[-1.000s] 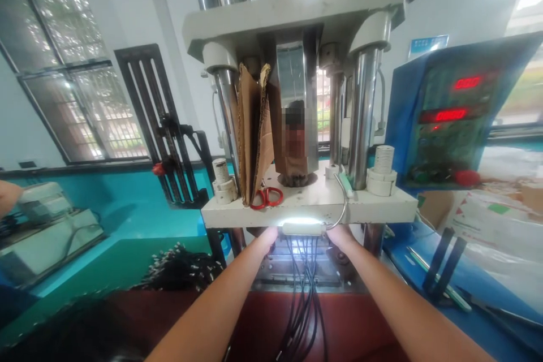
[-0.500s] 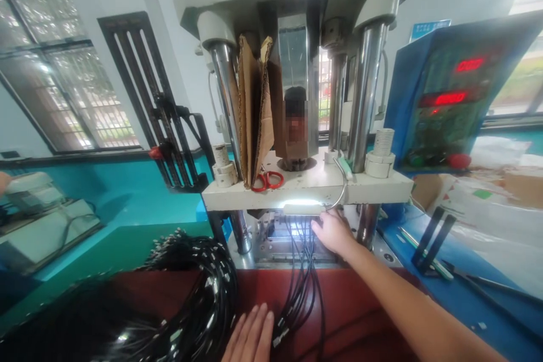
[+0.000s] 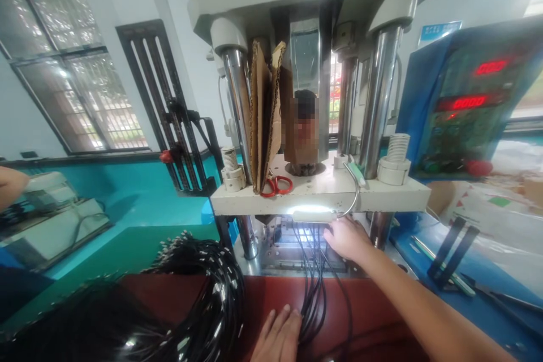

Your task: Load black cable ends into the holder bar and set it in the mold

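My left hand (image 3: 279, 335) lies low on the red tabletop (image 3: 265, 297), fingers stretched out, against the lower part of a loose bunch of black cables (image 3: 313, 297). It covers the cables' lower left ends. Those cables rise into the lit gap beneath the pale press plate (image 3: 250, 201). There my right hand (image 3: 350, 239) is curled, with thumb and forefinger closed at the upper end of a black cable at the bunch's right side. Its other fingertips are partly hidden. A bright lamp (image 3: 314, 214) on a bent metal neck hangs just above the cable tops.
A large coil of black cables (image 3: 220, 288) fills the left. Red-handled scissors (image 3: 276, 185) and folded cardboard (image 3: 265, 119) sit on the plate. At right stand a blue control box (image 3: 428, 102) and a blue surface with tweezers (image 3: 504, 294). Another person's arm (image 3: 11, 186) shows far left.
The view has shifted slightly, so the scene sits farther right. My left hand has slid right against the cable bunch and now covers the ends that showed before. My right hand stays at the gap.
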`<control>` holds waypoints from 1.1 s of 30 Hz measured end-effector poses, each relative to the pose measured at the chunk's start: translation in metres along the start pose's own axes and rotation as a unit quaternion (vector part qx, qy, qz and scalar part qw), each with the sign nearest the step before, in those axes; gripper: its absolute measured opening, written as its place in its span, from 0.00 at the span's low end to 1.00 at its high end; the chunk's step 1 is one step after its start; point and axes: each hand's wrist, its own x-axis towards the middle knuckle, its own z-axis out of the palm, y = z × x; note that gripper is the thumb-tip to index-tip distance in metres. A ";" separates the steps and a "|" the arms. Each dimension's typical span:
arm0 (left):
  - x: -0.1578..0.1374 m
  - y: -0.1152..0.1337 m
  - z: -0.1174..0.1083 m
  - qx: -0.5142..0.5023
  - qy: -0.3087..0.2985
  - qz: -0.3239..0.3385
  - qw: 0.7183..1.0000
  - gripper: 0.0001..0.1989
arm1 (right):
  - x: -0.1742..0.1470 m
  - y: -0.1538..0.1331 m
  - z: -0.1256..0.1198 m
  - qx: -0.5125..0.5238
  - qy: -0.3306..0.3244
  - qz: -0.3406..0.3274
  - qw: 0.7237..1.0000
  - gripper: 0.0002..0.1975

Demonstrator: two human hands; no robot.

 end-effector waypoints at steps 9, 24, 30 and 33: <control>0.021 0.010 -0.023 -0.101 -0.032 -0.088 0.991 0.31 | 0.003 -0.009 -0.004 -0.010 0.001 0.020 1.000 0.20; 0.009 -0.001 -0.001 -0.124 -0.033 -0.072 0.989 0.36 | 0.008 -0.024 -0.003 -0.004 0.009 0.021 1.000 0.21; 0.004 -0.003 0.003 -0.163 -0.040 -0.090 0.982 0.36 | 0.011 -0.029 -0.001 -0.012 0.012 0.009 1.000 0.20; 0.002 -0.001 -0.002 -0.168 -0.033 -0.113 0.979 0.37 | 0.012 -0.027 -0.002 -0.016 0.013 -0.001 1.000 0.20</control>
